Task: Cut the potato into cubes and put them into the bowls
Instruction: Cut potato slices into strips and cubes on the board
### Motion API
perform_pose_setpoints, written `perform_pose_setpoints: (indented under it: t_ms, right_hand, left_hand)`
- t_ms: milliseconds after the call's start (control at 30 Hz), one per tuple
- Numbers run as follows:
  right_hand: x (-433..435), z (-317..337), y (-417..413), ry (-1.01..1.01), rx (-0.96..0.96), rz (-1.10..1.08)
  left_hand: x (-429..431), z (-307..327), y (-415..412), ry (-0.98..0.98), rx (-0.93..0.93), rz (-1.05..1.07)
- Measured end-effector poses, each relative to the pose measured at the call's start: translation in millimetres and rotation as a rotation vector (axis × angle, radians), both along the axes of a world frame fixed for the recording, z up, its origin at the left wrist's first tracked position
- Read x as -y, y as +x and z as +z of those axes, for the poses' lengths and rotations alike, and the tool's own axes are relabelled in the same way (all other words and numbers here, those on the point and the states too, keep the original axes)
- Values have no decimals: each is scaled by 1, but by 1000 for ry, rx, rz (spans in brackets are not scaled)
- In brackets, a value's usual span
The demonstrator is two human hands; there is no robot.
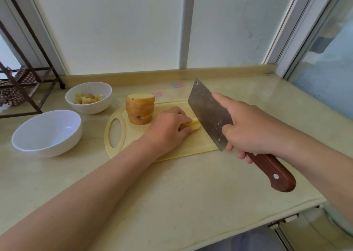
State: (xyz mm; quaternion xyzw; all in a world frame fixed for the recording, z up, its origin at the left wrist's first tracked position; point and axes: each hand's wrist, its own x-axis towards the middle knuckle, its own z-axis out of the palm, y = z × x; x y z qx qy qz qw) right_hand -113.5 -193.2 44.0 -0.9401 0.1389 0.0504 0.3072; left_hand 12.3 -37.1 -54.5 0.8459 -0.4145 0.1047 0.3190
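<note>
A stack of thick potato slices (140, 108) stands on the pale cutting board (193, 145). My left hand (168, 128) holds down a yellow potato piece (193, 125) on the board with curled fingers. My right hand (254, 134) grips the cleaver (208, 113) by its brown wooden handle, with the index finger stretched along the blade. The blade's edge sits just right of the potato piece, beside my left fingertips. The far white bowl (88, 97) contains several potato cubes. The near white bowl (47, 132) has nothing in it.
A dark metal rack (28, 73) with checked cloth stands at the far left on the beige counter (172, 193). Frosted window panes rise behind the counter. The counter's front edge runs along the lower right.
</note>
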Motion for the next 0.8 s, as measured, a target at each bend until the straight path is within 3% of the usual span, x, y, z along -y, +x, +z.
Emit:
perform_pose_setpoints:
  t_ms: [467, 800]
  right_hand:
    - [-7, 10, -14, -44, -118, 24]
    - [-26, -12, 42, -95, -62, 8]
  left_hand:
    - [1, -3, 5, 7, 38, -26]
    - [-5, -2, 5, -10, 48, -77]
